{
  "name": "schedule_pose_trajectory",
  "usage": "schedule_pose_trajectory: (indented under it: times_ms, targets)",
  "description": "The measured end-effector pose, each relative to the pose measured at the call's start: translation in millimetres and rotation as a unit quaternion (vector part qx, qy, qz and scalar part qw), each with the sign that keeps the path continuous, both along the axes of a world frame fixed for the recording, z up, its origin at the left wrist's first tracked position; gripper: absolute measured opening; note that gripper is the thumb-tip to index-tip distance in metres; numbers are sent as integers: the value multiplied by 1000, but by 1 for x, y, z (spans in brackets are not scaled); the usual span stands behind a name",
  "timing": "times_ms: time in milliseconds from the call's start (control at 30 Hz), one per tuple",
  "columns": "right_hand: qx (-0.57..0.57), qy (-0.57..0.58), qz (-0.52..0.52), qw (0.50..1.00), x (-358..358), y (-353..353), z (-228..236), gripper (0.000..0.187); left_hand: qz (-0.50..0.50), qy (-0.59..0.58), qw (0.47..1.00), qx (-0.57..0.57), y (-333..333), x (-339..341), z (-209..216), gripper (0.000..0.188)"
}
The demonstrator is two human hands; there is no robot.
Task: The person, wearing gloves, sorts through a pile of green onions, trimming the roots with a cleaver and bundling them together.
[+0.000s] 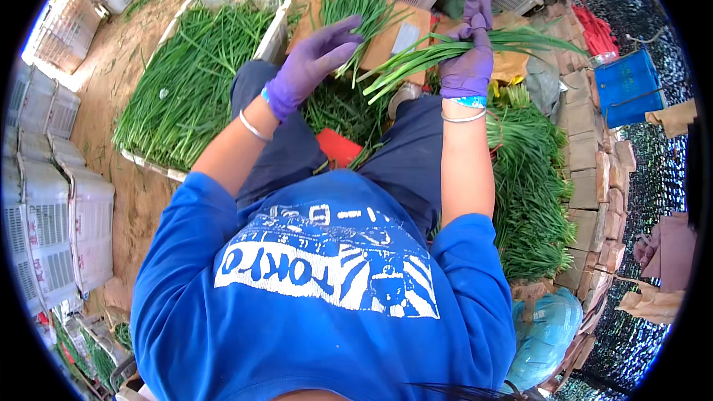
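Dirt floor; hands grip chives.

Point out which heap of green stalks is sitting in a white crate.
The big heap of green stalks at the person's left lies in the white crate. The heap at the right lies loose beside the brick stack.

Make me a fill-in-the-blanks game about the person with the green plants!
1. Both hands wear gloves coloured ____.
2. The right hand grips a bunch of long green stalks, while the left hand is open above the ____ board.
3. The white crate on the person's left side is full of ____ stalks.
4. Between the knees lies a small flat thing coloured ____.

Missing words: purple; cardboard; green; red
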State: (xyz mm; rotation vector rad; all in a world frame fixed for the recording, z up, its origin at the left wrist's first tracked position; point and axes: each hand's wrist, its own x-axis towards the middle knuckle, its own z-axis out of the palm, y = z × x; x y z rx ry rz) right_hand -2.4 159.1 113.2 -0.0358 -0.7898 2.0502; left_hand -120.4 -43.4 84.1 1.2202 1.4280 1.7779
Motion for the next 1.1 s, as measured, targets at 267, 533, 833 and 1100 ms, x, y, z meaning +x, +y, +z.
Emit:
schedule_pose_trajectory:
  times_ms: [267, 533, 833, 1100]
  targets:
    - [35, -99, 21, 994, -9, -41, -2, 30, -162, 106, 975, -109, -3, 4, -3, 76]
    - [70, -86, 88, 990, -9, -36, -1, 19, -116, -7, 986, -116, 4, 5, -7, 17]
    - [-128, -268, -53, 954, -27, -4, -48, 7, 117, 227, 952, -167, 13, 41, -41, 16]
    - [-109, -256, -180, 944, -4, 101, -102, 22, 42, 486, 795, -361, -38, 48, -101, 21]
